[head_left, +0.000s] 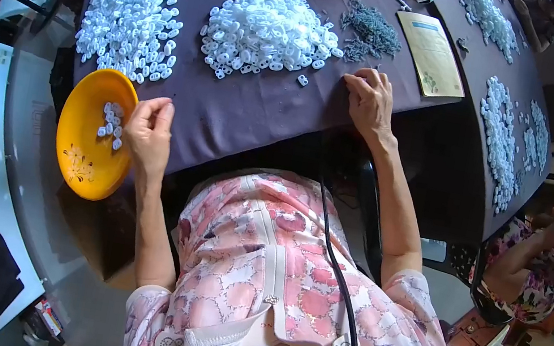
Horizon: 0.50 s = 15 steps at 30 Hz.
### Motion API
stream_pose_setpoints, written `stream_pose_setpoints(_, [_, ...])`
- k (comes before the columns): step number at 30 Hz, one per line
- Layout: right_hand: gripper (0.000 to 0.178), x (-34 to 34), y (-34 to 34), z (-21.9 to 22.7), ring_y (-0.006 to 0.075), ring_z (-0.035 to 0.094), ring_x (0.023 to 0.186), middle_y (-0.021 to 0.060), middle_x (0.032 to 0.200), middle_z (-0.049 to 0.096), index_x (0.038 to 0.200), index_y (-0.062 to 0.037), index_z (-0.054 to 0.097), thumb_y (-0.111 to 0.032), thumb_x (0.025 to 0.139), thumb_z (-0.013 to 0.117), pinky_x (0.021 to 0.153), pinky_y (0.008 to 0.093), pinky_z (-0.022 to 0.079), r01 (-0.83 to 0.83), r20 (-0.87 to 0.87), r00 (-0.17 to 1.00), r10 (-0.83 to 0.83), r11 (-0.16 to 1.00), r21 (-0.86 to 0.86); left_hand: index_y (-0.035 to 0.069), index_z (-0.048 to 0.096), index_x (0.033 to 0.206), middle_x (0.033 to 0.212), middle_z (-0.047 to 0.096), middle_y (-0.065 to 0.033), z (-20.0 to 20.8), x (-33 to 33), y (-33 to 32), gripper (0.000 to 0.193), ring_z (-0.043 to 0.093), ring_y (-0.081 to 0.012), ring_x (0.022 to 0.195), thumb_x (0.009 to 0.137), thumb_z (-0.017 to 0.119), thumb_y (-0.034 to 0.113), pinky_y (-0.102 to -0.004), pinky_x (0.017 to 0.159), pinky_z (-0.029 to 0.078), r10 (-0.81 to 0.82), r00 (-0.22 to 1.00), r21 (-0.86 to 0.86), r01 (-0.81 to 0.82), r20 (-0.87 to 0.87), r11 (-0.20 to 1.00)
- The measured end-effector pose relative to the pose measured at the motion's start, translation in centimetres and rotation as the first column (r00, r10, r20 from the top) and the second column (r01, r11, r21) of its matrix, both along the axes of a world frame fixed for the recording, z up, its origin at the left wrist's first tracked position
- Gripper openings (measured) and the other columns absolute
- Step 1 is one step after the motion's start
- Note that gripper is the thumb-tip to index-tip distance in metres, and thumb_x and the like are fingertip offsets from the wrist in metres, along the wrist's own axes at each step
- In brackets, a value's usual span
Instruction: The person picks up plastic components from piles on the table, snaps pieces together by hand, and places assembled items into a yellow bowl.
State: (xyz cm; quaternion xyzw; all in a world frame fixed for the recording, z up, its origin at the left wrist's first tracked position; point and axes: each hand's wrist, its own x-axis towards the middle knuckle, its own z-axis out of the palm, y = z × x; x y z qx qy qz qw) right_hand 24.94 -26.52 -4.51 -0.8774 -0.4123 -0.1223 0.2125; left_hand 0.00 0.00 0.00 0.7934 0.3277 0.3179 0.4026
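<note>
My left hand [150, 131] is held beside the right rim of a yellow bowl [74, 117], with thumb and fingers pinched together. Whatever it may hold is too small or hidden to make out. Several small white oval pieces with holes [112, 120] lie in the bowl. At the table's front edge, my right hand [370, 104] has its fingers curled in a closed pinch; its contents are hidden too. Just beyond it sits a heap of small grey-green pieces [372, 31]. A big heap of white pieces [268, 28] lies left of that hand, one loose piece [303, 80] in front.
Another white heap [131, 16] spreads behind the bowl. A tan booklet [431, 56] lies right of the grey-green heap. More white heaps [498, 144] cover the right side of the dark tablecloth [243, 112]. Other people sit at far left and right. A black cable [340, 279] crosses my front.
</note>
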Motion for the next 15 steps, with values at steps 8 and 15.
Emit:
stream_pose_setpoints(8, [0.038, -2.8, -1.4, 2.0, 0.0249, 0.045, 0.104, 0.0048, 0.117, 0.05, 0.108, -0.0106, 0.06, -0.028, 0.075, 0.066, 0.089, 0.0388, 0.034, -0.14, 0.047, 0.989, 0.143, 0.988, -0.068, -0.001, 0.062, 0.08, 0.071, 0.06, -0.0041, -1.9, 2.8, -3.1, 0.004, 0.054, -0.0103, 0.059, 0.078, 0.061, 0.003, -0.0229, 0.055, 0.044, -0.218, 0.976, -0.116, 0.214, -0.021, 0.97])
stream_pose_setpoints(15, [0.048, -3.5, -2.1, 1.6, 0.0273, 0.041, 0.113, 0.0094, 0.123, 0.047, 0.113, -0.0051, 0.056, -0.035, 0.076, 0.064, 0.095, 0.0413, 0.03, -0.169, 0.065, 0.983, 0.172, 0.984, -0.059, -0.001, 0.061, 0.078, 0.069, 0.059, -0.0079, -2.4, 5.4, -6.5, 0.004, 0.057, -0.0151, 0.057, 0.076, 0.062, 0.002, -0.0261, 0.052, 0.044, -0.427, 0.904, -0.083, 0.423, -0.038, 0.903])
